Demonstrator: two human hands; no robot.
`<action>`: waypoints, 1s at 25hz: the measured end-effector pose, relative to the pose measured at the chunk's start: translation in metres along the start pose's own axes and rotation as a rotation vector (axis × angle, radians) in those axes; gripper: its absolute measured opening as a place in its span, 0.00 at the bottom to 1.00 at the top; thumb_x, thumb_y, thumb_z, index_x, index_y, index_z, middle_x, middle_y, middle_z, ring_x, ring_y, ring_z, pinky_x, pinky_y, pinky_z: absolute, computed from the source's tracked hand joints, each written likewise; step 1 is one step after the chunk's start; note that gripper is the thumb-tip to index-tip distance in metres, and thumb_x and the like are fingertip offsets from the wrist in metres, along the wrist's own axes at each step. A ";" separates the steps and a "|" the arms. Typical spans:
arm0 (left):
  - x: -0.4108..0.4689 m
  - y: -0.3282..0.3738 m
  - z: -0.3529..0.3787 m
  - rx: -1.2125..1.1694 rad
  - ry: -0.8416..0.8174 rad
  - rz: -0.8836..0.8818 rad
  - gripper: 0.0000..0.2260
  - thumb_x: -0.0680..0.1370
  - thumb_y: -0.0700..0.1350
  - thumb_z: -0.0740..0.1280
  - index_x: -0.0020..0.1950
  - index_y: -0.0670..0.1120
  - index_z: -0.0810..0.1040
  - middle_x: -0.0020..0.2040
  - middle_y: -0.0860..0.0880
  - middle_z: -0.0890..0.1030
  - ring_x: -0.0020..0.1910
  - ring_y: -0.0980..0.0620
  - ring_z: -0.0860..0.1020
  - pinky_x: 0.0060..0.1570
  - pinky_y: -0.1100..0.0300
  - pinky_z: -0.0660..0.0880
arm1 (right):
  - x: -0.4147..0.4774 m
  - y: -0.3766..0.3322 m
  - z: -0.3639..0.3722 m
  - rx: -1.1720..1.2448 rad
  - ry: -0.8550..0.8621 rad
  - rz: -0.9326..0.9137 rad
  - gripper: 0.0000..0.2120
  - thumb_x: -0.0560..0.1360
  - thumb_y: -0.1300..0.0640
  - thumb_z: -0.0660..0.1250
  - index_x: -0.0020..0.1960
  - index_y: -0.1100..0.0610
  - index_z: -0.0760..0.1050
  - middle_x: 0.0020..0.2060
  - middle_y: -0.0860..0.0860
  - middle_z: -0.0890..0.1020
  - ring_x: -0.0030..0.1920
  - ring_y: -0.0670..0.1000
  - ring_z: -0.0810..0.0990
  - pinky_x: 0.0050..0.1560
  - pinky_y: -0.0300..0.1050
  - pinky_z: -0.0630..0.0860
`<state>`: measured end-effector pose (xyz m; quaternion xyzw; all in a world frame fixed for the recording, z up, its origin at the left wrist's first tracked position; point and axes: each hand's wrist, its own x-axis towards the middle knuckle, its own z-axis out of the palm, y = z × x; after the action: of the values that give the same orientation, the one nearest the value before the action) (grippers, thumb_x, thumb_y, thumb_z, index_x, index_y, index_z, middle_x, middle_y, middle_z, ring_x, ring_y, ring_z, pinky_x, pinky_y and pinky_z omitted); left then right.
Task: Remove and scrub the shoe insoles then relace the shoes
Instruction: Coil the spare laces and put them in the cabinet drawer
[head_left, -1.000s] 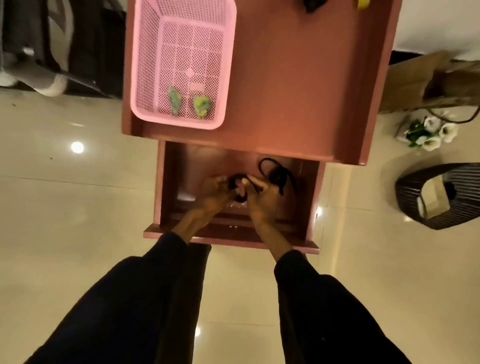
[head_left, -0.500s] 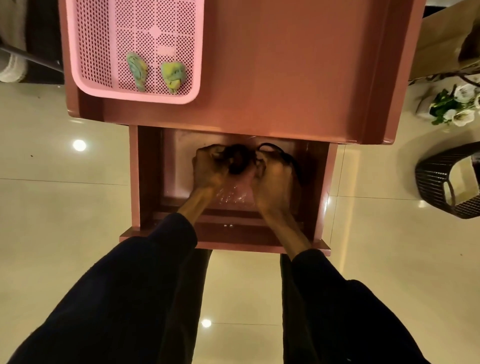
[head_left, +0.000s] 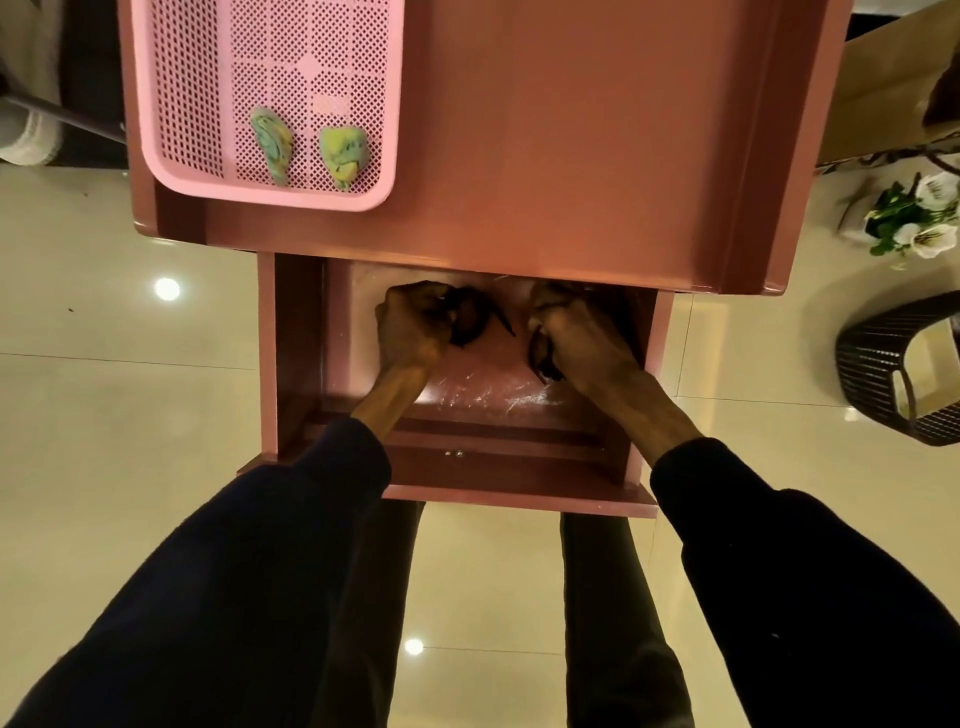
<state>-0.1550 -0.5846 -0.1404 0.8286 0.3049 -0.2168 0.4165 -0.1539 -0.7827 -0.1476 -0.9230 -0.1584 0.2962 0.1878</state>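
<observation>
Open drawer (head_left: 519, 500) is standing pulled out toward the near side, below the near edge of the cabinet top (head_left: 571, 130); both hands are working at the drawer's far end, right under that overhanging edge.

Left hand (head_left: 410, 332) is curling into a fist and gripping a black lace bundle (head_left: 470, 322); one loose tip is sticking out to the right, toward the other hand.
Right hand (head_left: 582, 332) is also curling tight and gripping a second dark strand (head_left: 540, 361), which is showing below the palm; light is dim here, so this is probably lace too, but I cannot tell for sure.
The two fists are sitting apart, with bare drawer floor showing between them.

Clearances: left hand is keeping well away from the drawer's left wall; right hand is lying near the right wall; knuckles are close under the cabinet edge; drawer floor is showing between the wrists and the near wall, with a glossy crinkled patch on it.

Pink basket (head_left: 270, 196) is sitting on the top's far-left corner, its near rim near the top's near edge; two yellow-green pads (head_left: 343, 155) are lying inside it.
On the tiled floor (head_left: 104, 389) to the right, white flowers (head_left: 914, 218) and a black woven basket (head_left: 872, 364) are standing apart from the cabinet.
</observation>
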 end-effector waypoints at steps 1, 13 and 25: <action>0.003 -0.003 0.002 -0.028 0.026 -0.010 0.11 0.78 0.29 0.68 0.60 0.33 0.82 0.56 0.41 0.84 0.54 0.44 0.82 0.43 0.73 0.77 | -0.002 0.004 -0.001 -0.065 -0.018 -0.027 0.15 0.65 0.74 0.70 0.45 0.58 0.82 0.52 0.53 0.80 0.53 0.55 0.79 0.50 0.52 0.80; 0.000 -0.011 0.001 -0.181 -0.034 -0.070 0.11 0.73 0.31 0.75 0.53 0.41 0.85 0.48 0.44 0.86 0.45 0.53 0.82 0.46 0.64 0.82 | -0.033 -0.009 -0.012 0.039 0.119 0.048 0.24 0.67 0.76 0.72 0.61 0.62 0.82 0.66 0.57 0.78 0.69 0.60 0.73 0.66 0.51 0.76; -0.047 0.013 -0.017 0.058 -0.097 0.284 0.30 0.71 0.30 0.74 0.71 0.48 0.78 0.62 0.56 0.76 0.65 0.47 0.75 0.63 0.51 0.78 | -0.079 -0.024 -0.061 0.388 0.352 0.254 0.20 0.72 0.74 0.69 0.61 0.60 0.82 0.57 0.54 0.84 0.58 0.54 0.82 0.62 0.52 0.80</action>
<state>-0.1778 -0.5917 -0.0946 0.8637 0.1578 -0.2040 0.4330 -0.1829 -0.8089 -0.0527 -0.9195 0.0532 0.1772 0.3469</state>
